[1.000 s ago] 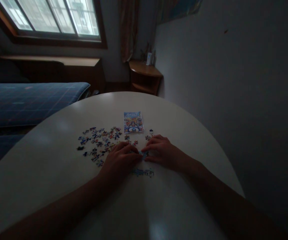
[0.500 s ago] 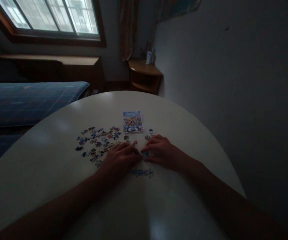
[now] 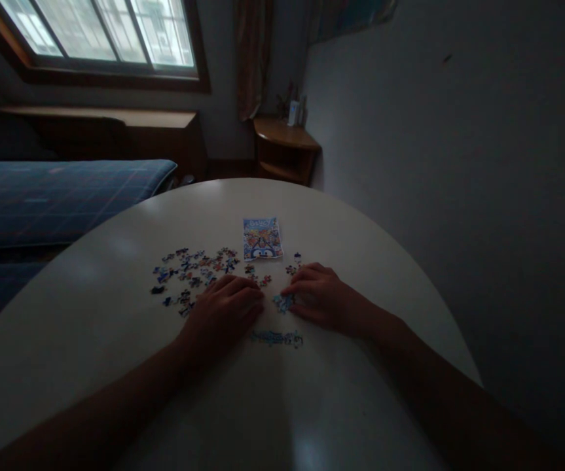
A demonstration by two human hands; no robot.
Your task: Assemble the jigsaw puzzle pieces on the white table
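My right hand (image 3: 319,294) is closed with its fingertips on a small light-blue puzzle piece (image 3: 282,302), which lies on the table; whether it is one piece or a few joined, I cannot tell. To its left my left hand (image 3: 228,304) rests palm down, fingers loosely bent, apart from that piece and beside the loose pieces. Its thumb and fingertips are partly hidden. Nearer to me lies a joined strip of puzzle pieces (image 3: 277,338), bluish and roughly straight. Many loose puzzle pieces (image 3: 194,265) spread beyond and left of my left hand, some covered by it.
A colourful puzzle picture packet (image 3: 262,239) lies beyond my hands on the round white table (image 3: 351,405). A few pieces (image 3: 292,268) sit just past my right hand. A blue plaid bed (image 3: 66,199) is at the left, a wooden corner shelf (image 3: 287,134) at the back.
My left hand has drawn back to the left, away from the light-blue piece and my right hand. My right hand stays at the piece, now more visible.
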